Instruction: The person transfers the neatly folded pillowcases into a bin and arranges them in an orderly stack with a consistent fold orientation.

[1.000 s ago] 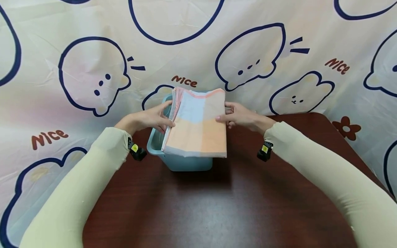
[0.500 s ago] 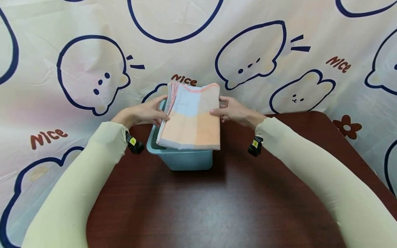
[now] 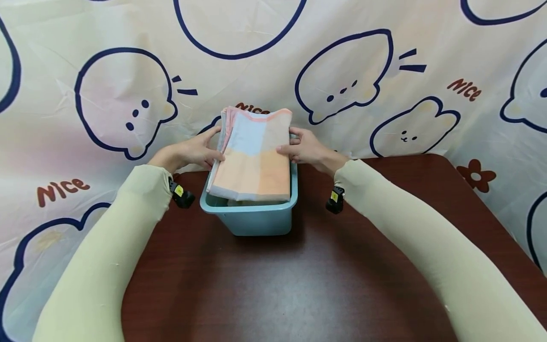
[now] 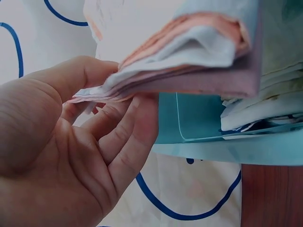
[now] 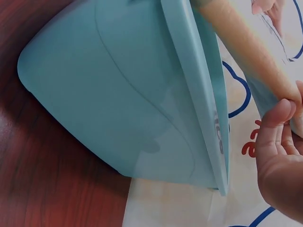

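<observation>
A folded cloth [image 3: 253, 164] with pale blue, peach, beige and grey blocks and a pink edge is held over a blue-green plastic bin [image 3: 260, 222]. My left hand [image 3: 192, 151] pinches its left side, thumb on top and fingers beneath; the stacked layers show in the left wrist view. Its right side is gripped by my right hand [image 3: 311, 151], with the thumb on the upper face. Inside the bin, the left wrist view shows other folded fabric [image 4: 265, 106], pale and partly hidden. The cloth covers most of the bin's opening in the head view.
The bin stands on a dark red-brown table [image 3: 273, 285], near its back edge. Behind hangs a pale curtain [image 3: 239, 80] printed with navy cartoon outlines and "Nice" lettering. Each wrist wears a small black camera [image 3: 181, 194].
Both hands have carried the folded cloth left and a little away from me, so it now lies more squarely over the bin. The bin has stayed put, and its right rim now shows.
</observation>
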Demonstrator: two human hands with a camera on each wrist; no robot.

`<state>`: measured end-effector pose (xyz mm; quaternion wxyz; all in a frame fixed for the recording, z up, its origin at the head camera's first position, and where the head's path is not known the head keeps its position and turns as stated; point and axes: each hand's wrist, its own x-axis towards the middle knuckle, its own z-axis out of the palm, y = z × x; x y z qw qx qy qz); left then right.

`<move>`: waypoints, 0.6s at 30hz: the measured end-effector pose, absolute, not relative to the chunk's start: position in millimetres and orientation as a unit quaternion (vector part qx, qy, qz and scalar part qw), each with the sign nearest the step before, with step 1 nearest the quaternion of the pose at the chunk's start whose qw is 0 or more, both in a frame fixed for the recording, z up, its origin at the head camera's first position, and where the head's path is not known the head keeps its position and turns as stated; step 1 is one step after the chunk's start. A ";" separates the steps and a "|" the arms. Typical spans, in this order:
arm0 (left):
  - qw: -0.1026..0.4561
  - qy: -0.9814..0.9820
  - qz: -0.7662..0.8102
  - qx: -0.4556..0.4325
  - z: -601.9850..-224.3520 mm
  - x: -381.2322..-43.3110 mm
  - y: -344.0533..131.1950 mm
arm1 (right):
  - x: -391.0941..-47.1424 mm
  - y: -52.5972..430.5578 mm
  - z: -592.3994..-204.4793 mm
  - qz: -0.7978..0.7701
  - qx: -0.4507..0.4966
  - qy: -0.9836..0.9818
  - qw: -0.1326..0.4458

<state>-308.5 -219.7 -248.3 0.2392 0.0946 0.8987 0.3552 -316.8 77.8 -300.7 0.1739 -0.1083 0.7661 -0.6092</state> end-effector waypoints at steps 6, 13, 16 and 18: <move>0.239 0.898 0.359 0.087 -250.6 -310.3 -221.8 | -318.8 70.6 -301.0 -0.604 -0.103 0.773 0.163; 0.240 0.895 0.364 0.094 -256.2 -313.2 -223.3 | -322.5 68.7 -303.9 -0.593 -0.101 0.781 0.168; 0.238 0.895 0.364 0.097 -258.7 -313.6 -223.3 | -324.0 68.9 -305.7 -0.586 -0.097 0.787 0.170; 0.234 0.897 0.362 0.097 -259.9 -313.6 -223.5 | -325.1 68.6 -306.7 -0.581 -0.095 0.790 0.169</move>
